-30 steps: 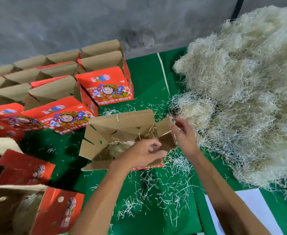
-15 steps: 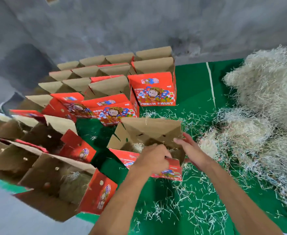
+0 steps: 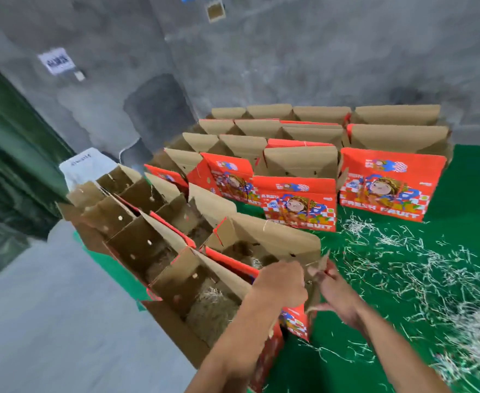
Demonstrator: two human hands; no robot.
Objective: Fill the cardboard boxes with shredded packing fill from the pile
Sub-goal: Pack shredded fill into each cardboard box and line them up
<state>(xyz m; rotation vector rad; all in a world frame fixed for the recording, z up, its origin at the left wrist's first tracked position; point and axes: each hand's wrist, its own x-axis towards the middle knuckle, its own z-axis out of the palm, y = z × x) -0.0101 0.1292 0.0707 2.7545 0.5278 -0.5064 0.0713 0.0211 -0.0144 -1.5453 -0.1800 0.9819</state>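
We're holding the open box [image 3: 264, 251] with both hands here: our left hand [image 3: 280, 283] is curling over its near edge, fingers wrapped round the cardboard rim, and our right hand [image 3: 336, 293] is pinching the side flap [image 3: 318, 268] just beside it. The box is plain brown corrugated inside and glossy red with a cartoon print outside, and a bit of pale stringy fill is showing in the bottom of it, though our left hand is blocking most of the inside. To the left, a row of filled boxes [image 3: 159, 236] is sitting along the table edge, punched holes in their walls, with matted straw-like fill [image 3: 210, 307] inside. Behind, stacked rows of empty boxes [image 3: 304, 154] are standing with flaps up. Loose thin shreds [image 3: 403, 265] are littering the green mat [image 3: 460, 199], and the pile [image 3: 477, 330] is poking in at the lower right, blurry.
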